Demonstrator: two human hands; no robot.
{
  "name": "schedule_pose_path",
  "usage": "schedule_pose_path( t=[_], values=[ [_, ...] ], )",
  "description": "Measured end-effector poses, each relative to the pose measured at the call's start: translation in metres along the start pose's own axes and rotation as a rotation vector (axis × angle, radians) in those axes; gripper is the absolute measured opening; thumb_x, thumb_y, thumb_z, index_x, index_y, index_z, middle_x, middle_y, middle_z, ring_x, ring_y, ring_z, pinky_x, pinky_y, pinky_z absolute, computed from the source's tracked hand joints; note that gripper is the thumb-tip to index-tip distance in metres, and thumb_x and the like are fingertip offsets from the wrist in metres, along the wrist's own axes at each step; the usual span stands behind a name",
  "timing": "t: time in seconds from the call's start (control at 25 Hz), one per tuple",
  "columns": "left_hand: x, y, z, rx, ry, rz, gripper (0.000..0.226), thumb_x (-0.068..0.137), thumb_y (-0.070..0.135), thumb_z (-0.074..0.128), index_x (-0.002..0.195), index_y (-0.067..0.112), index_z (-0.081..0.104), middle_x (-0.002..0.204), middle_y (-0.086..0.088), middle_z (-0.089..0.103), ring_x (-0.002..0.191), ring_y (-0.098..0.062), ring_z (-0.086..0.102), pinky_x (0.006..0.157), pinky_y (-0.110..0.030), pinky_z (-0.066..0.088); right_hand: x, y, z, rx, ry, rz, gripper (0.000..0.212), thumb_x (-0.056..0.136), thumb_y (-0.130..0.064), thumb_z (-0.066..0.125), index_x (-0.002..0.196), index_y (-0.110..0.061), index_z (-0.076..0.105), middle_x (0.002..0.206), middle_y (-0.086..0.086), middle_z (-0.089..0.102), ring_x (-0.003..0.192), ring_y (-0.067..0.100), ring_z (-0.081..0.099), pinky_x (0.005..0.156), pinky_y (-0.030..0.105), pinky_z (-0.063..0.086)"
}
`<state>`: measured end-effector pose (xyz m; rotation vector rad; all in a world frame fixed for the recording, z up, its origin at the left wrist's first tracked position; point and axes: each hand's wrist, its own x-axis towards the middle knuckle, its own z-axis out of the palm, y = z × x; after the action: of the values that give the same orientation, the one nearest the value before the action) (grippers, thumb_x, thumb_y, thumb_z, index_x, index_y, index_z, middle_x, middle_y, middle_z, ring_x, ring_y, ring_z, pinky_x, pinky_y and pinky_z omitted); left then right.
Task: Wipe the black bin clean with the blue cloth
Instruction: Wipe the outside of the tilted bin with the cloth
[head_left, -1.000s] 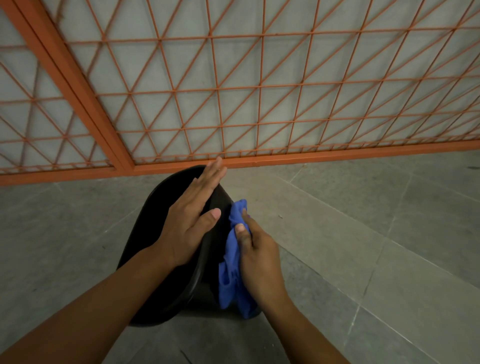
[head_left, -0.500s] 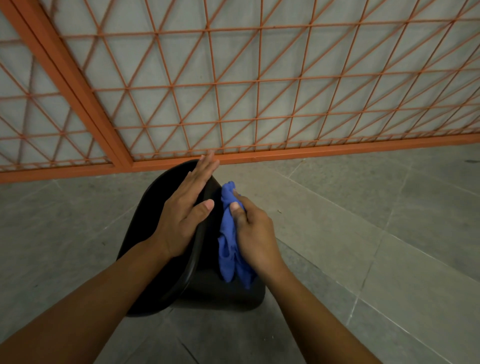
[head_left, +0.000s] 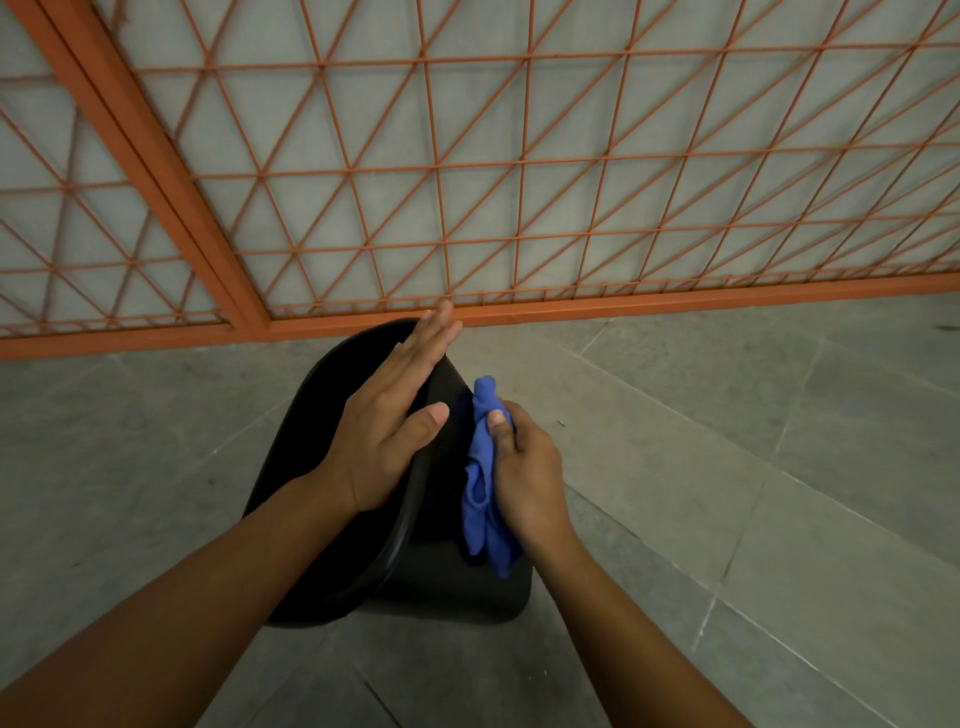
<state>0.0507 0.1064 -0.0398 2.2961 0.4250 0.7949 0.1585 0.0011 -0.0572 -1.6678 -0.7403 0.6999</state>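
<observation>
Orange grille: the painted metal fence (head_left: 467, 171) fills the view above the black bin, its bottom rail just behind the bin's far edge.
Floor: grey stone tiles (head_left: 727, 467) lie all round the black bin; you have it standing on them, close to the fence.
Black bin: the black bin (head_left: 322, 467) sits low centre, between your two forearms, with its rounded top to your left and its darker side wall facing right.
Left hand: your left hand (head_left: 384, 436) lies flat and open on the bin's top, fingers pointing to the fence, thumb hooked over the ridge. It grips nothing; it only steadies the bin.
Right hand: your right hand (head_left: 524, 467) is closed round the cloth and presses it against the bin's right wall, just beside your left thumb.
Blue cloth: the blue cloth (head_left: 483, 488) is bunched, one end poking above your thumb, the rest hanging down the wall.
Step in hand: you look to be mid-wipe on the right side wall.
Next move: judge it needs firm pressure along that wall, the left palm bracing so the bin does not slide; the top under your left hand seems yet to be wiped.
</observation>
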Motion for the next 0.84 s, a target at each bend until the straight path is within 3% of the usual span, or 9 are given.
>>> schedule_pose_path(
  t=[0.08,0.16,0.32,0.4,0.56,0.76,0.84],
  values=[
    [0.0,0.002,0.002,0.019,-0.016,0.045,0.074,0.097,0.053,0.034,0.148,0.0,0.03,0.161,-0.011,0.021,0.151,-0.023,0.016,0.121,-0.045,0.016,-0.019,-0.004,0.0,0.027,-0.008,-0.017,0.034,0.097,-0.023,0.041,0.129,-0.02,0.051,0.129,-0.003,0.057,0.12,0.007,0.051,0.104,0.027,0.039],
    [0.002,0.001,0.001,0.008,-0.005,0.03,0.071,0.096,0.048,0.037,0.148,0.0,0.03,0.161,-0.012,0.021,0.151,-0.023,0.016,0.122,-0.045,0.015,-0.022,-0.014,0.003,0.058,-0.063,-0.079,0.036,0.096,-0.025,0.043,0.132,-0.022,0.049,0.133,-0.006,0.053,0.123,0.003,0.047,0.107,0.025,0.036],
    [0.002,-0.001,-0.003,0.0,0.003,-0.006,0.066,0.093,0.034,0.038,0.148,0.0,0.03,0.16,-0.013,0.022,0.151,-0.022,0.016,0.122,-0.047,0.015,0.005,-0.007,0.006,0.0,-0.014,-0.067,0.034,0.095,-0.03,0.039,0.124,-0.019,0.055,0.12,0.001,0.063,0.11,0.013,0.058,0.099,0.038,0.044],
    [0.001,0.003,-0.001,0.024,-0.011,0.016,0.066,0.092,0.034,0.037,0.149,0.001,0.03,0.16,-0.011,0.023,0.151,-0.022,0.016,0.122,-0.047,0.016,-0.012,0.001,0.004,-0.013,0.036,-0.025,0.034,0.096,-0.028,0.039,0.125,-0.019,0.054,0.123,0.002,0.061,0.113,0.013,0.056,0.1,0.04,0.043],
    [0.001,0.001,-0.002,0.008,-0.006,0.003,0.065,0.092,0.034,0.038,0.149,0.003,0.03,0.16,-0.011,0.023,0.151,-0.021,0.016,0.122,-0.045,0.015,-0.032,-0.011,0.003,0.019,-0.057,-0.087,0.036,0.096,-0.021,0.043,0.132,-0.023,0.048,0.133,-0.009,0.051,0.123,0.0,0.046,0.106,0.021,0.036],
    [-0.002,-0.004,-0.006,-0.039,0.013,-0.029,0.066,0.092,0.034,0.038,0.149,0.004,0.029,0.161,-0.009,0.021,0.151,-0.021,0.015,0.122,-0.049,0.015,-0.01,0.004,0.005,-0.05,-0.001,-0.027,0.036,0.097,-0.025,0.039,0.132,-0.018,0.048,0.13,0.003,0.057,0.118,0.013,0.053,0.103,0.034,0.041],
    [-0.002,-0.003,-0.005,-0.033,0.007,-0.024,0.066,0.092,0.034,0.037,0.149,0.004,0.029,0.161,-0.009,0.022,0.151,-0.021,0.015,0.121,-0.051,0.015,-0.032,0.01,0.003,-0.041,-0.001,0.026,0.037,0.097,-0.024,0.04,0.134,-0.02,0.045,0.136,-0.004,0.05,0.12,0.001,0.048,0.102,0.018,0.039]
  ],
)
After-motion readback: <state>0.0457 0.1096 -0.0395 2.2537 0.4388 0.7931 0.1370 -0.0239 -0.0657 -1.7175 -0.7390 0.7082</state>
